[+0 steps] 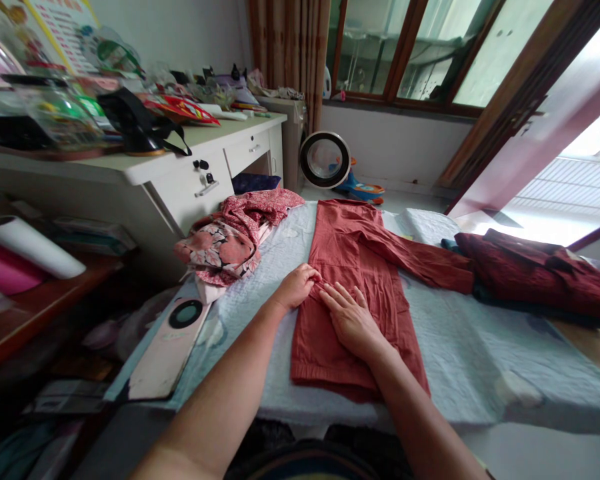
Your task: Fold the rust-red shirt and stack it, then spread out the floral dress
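A rust-red pair of trousers [360, 267] lies flat along a pale blue quilted pad [460, 333], one leg folded off to the right. My left hand [296, 285] is closed, its fingers pinching the left edge of the trousers. My right hand [349, 316] lies flat on the cloth with its fingers stretched out, its fingertips almost touching the left hand.
A heap of pink floral clothes [235, 233] sits at the pad's left. Dark red garments [540, 270] lie at the right. A white desk [180, 180] crowded with objects stands left. A round fan [326, 160] stands on the floor beyond. Pink and white rolls [25, 257] rest on a low table.
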{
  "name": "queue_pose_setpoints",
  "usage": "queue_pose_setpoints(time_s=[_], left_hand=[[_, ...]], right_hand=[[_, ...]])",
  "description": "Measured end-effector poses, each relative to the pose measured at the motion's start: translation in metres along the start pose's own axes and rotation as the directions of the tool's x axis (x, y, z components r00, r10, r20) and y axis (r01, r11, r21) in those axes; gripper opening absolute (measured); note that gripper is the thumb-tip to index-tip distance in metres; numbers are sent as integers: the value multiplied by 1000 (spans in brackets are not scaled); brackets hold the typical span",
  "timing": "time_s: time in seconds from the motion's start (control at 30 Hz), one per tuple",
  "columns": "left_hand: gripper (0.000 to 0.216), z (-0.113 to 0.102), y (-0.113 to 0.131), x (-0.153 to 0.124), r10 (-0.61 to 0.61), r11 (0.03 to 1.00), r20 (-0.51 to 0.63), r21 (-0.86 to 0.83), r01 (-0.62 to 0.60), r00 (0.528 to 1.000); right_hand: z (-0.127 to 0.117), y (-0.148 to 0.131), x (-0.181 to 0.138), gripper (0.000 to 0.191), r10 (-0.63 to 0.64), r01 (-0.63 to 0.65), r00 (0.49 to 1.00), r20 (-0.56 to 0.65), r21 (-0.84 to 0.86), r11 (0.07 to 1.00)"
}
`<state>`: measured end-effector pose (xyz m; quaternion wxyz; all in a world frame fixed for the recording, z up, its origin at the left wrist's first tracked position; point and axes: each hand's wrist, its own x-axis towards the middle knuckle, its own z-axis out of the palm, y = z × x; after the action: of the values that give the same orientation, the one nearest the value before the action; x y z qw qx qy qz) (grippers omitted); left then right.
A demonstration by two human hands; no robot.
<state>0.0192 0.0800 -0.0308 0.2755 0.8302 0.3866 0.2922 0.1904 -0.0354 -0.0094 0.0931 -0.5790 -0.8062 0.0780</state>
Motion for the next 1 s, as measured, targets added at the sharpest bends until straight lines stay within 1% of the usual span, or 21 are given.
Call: queue_pose_setpoints(time_s=[0.07, 0.13, 0.33, 0.47, 0.53, 0.63, 0.7, 0.73, 0.8, 0.87, 0.93, 1.0], left_hand=[[29, -1, -1, 0, 9, 1000, 20, 5, -9, 1000], [28, -3, -1, 0, 14, 1000, 34, 5, -14, 999], [24, -8, -1, 0, 20, 999, 50, -29, -18, 999], [28, -10, -3, -1, -10, 998, 47, -66, 13, 999], [29, -11, -4, -1, -30, 996, 27, -82, 32, 999], [25, -14, -4, -1, -46, 995, 3, -91, 46, 999], [22, -15, -3, -1, -44, 995, 24, -93, 46, 999], [21, -16, -3, -1, -42, 995, 38, -93, 45, 998], [19, -15, -4, -1, -39, 995, 59, -86, 44, 997], [18, -15, -5, -1, -39, 997, 63, -70, 43, 997], [18, -14, -5, 0, -38, 998, 65, -54, 41, 997], [18, -14, -6, 0, -37, 998, 66, -47, 41, 997]], right_hand=[[-1, 1, 1, 50, -17, 16, 999, 36, 19, 1000], [-1, 2, 1, 46, -8, 8, 1000, 30, 26, 1000], [-3, 8, -4, 42, 6, -4, 1000, -23, 90, 996], [-9, 9, -7, 41, -4, 16, 996, -90, 134, 991], [-14, 5, -6, 39, -32, 54, 990, -140, 150, 987], [-18, -8, -3, 41, -129, 161, 976, -174, 186, 969], [-15, -17, 0, 43, -190, 216, 972, -139, 209, 954], [-13, -21, 1, 44, -206, 225, 973, -106, 213, 951], [-6, -28, 3, 47, -206, 206, 978, -25, 204, 957], [0, -31, 4, 55, -186, 175, 981, 46, 181, 968], [2, -32, 3, 61, -180, 163, 980, 89, 169, 972], [0, -31, 2, 60, -191, 169, 974, 119, 175, 970]])
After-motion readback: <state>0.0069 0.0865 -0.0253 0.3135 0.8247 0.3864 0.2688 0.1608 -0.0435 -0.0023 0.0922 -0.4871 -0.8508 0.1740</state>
